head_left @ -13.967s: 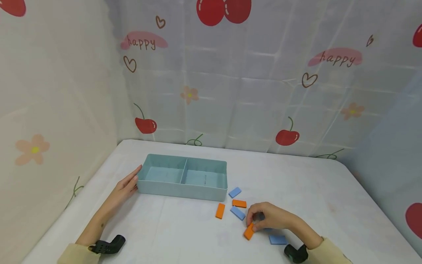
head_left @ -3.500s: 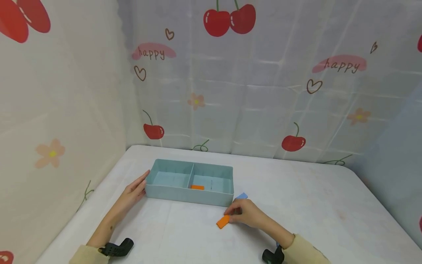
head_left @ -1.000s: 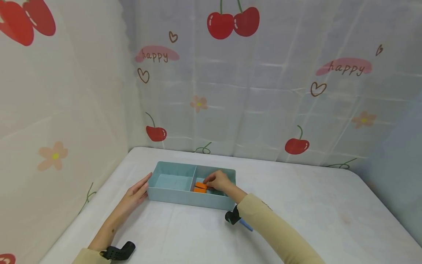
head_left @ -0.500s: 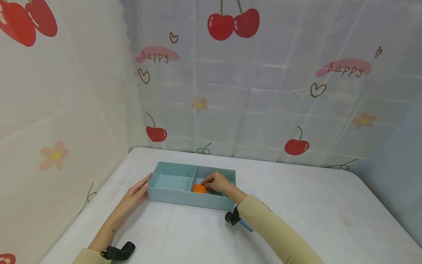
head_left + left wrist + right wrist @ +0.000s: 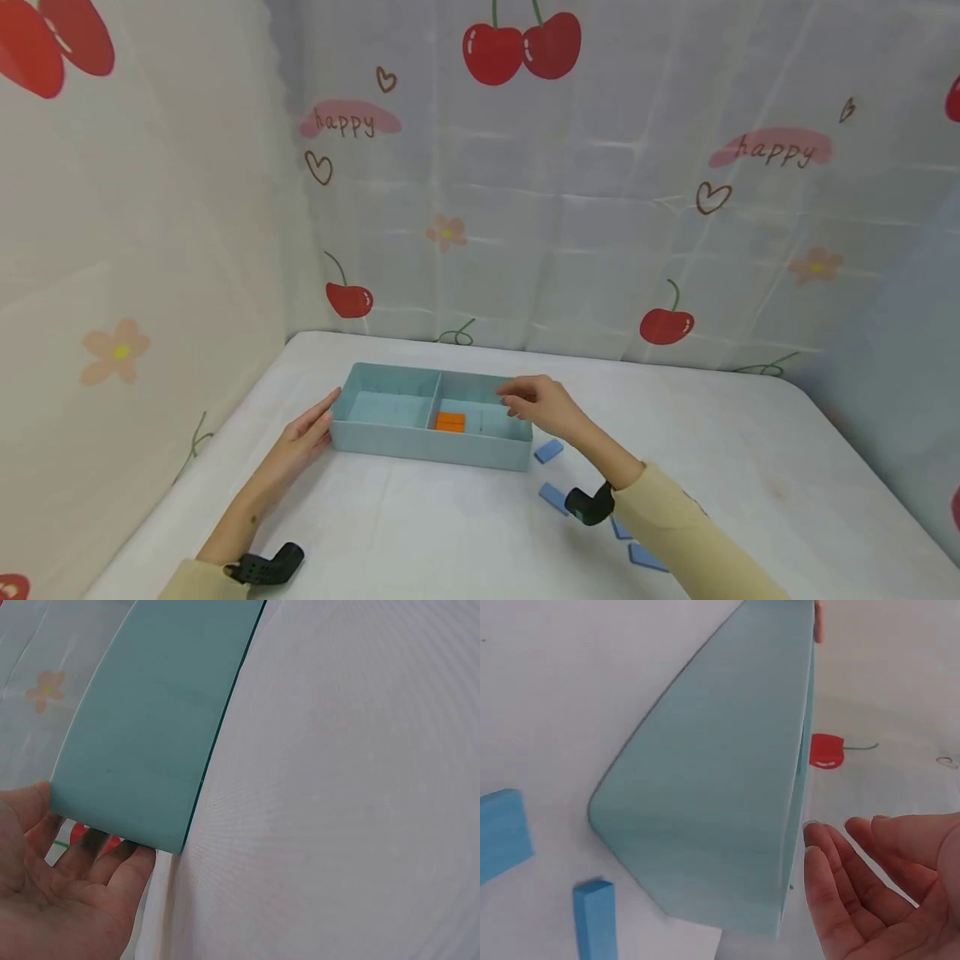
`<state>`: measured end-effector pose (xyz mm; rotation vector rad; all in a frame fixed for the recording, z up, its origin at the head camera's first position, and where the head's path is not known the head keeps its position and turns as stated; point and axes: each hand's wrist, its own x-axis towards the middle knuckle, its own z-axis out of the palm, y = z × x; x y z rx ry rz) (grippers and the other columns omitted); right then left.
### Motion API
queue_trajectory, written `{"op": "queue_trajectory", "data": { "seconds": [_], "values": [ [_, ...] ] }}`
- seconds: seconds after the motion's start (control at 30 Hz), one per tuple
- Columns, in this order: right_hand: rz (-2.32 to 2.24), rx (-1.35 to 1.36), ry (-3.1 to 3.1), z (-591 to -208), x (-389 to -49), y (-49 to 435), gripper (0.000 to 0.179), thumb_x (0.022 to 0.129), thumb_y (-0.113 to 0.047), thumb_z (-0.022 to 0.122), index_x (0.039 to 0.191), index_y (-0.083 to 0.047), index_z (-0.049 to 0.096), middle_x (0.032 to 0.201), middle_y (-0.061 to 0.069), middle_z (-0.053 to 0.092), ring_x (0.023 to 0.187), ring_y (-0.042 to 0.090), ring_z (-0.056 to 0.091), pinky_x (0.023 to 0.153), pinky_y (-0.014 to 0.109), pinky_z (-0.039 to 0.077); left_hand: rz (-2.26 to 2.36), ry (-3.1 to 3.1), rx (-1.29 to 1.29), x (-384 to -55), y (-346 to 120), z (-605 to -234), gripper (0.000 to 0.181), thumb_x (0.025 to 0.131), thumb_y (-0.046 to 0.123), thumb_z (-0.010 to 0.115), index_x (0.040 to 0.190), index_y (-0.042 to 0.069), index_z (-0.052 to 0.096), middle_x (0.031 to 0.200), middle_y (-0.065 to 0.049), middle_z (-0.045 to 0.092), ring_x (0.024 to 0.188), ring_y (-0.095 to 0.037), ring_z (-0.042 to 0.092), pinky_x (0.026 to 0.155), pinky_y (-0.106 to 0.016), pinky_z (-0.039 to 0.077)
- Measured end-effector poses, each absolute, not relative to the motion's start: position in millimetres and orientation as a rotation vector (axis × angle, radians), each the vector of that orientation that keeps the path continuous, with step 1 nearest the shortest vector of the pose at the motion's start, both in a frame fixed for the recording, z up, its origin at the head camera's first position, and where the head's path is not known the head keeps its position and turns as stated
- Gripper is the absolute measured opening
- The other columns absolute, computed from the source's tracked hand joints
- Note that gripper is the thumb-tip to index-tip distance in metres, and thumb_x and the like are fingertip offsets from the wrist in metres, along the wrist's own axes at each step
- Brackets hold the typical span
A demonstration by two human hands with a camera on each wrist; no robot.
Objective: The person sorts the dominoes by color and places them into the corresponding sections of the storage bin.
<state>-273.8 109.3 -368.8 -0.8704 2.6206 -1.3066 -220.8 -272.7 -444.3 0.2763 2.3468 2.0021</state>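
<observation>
A teal box (image 5: 431,447) with a divider and two compartments stands on the table. My left hand (image 5: 303,435) rests at its left end; in the left wrist view, straight fingers (image 5: 135,870) lie against the end wall, with the thumb at the rim. Orange blocks (image 5: 450,422) lie packed together in the right compartment, against the divider and near the front wall. Above the box's right end hovers my right hand (image 5: 546,407), its fingers loosely bent and holding nothing. The right wrist view shows that hand (image 5: 885,885) beside the rim, thumb apart from the fingers.
Several blue blocks lie on the white table right of the box: one blue block (image 5: 549,451) by its corner, another (image 5: 553,498) nearer, and more (image 5: 647,557) partly under the right forearm. A printed curtain (image 5: 517,208) hangs behind the table.
Orange blocks that lay on the table 14 seconds ago now sit in the right compartment. My right hand has let go of them and lifted rightward out of the box. The left hand stays put.
</observation>
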Motion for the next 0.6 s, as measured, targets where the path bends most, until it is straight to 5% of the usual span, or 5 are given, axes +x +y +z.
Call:
{"op": "queue_trajectory", "data": {
  "seconds": [0.2, 0.6],
  "values": [
    [-1.424, -0.738, 2.607, -380, -256, 144, 0.021, 0.094, -0.006, 0.056, 0.109, 0.007, 0.063, 0.094, 0.018, 0.065, 0.078, 0.029, 0.064, 0.068, 0.040, 0.055, 2.001, 2.346, 0.281, -221, -273, -445, 0.061, 0.100, 0.035, 0.043, 0.150, 0.010, 0.018, 0.154, -0.011, 0.008, 0.137, -0.035, 0.011, 0.101, -0.041, 0.028],
    [-1.147, -0.623, 2.638, -413, -227, 178, 0.004, 0.085, -0.003, 0.066, 0.089, -0.002, 0.066, 0.072, 0.002, 0.056, 0.062, 0.018, 0.052, 0.050, 0.026, 0.046, 2.013, 2.335, 0.302, -221, -273, -444, 0.057, 0.102, 0.030, 0.040, 0.150, 0.009, 0.018, 0.154, -0.011, 0.008, 0.138, -0.033, 0.010, 0.102, -0.040, 0.027]
  ]
}}
